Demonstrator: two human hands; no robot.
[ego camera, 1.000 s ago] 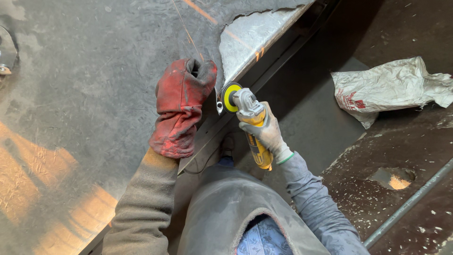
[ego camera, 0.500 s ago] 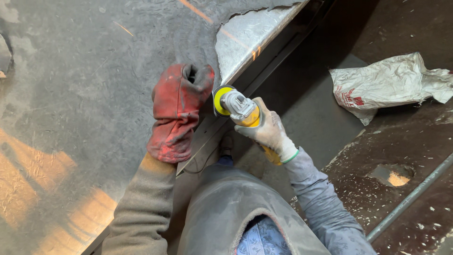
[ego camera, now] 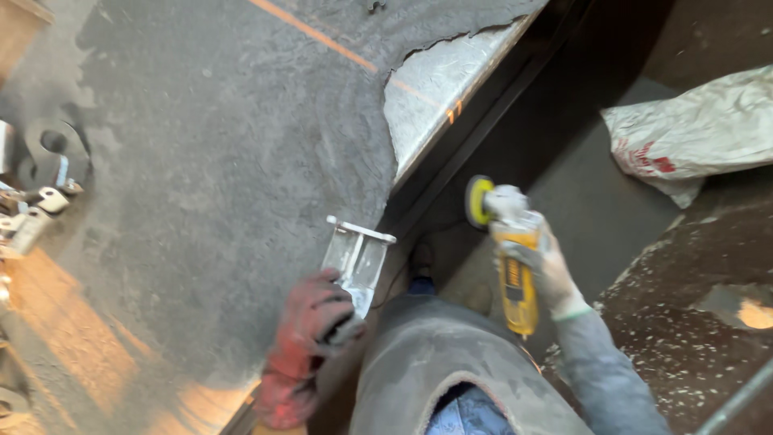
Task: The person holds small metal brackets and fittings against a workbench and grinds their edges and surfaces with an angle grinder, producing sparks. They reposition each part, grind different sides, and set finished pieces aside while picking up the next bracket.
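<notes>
1. The bracket (ego camera: 357,262) stands on the worktop (ego camera: 209,177) at its right edge, the left hand (ego camera: 310,330) gripping its near end.
2. The grinder (ego camera: 509,250), in the right hand (ego camera: 551,278), hangs right of the worktop, apart from the bracket.
3. A sack (ego camera: 692,133) lies on the floor (ego camera: 580,201), far right.
4. Metal parts (ego camera: 44,185) lie at the worktop's left edge.

1. a broad, dark grey metal surface (ego camera: 201,161) fills the left and middle, coated in dust and grit.
2. an orange line (ego camera: 314,34) runs slantwise across its far part.
3. near its right edge a bare, scraped patch (ego camera: 431,89) shows bright metal.
4. small metal brackets (ego camera: 36,205) lie at the far left; warm light falls on the near left corner.
5. right of the edge lies a dark floor (ego camera: 700,354), speckled with pale chips.
6. a crumpled white sack (ego camera: 700,129) lies on the floor, upper right.
</notes>
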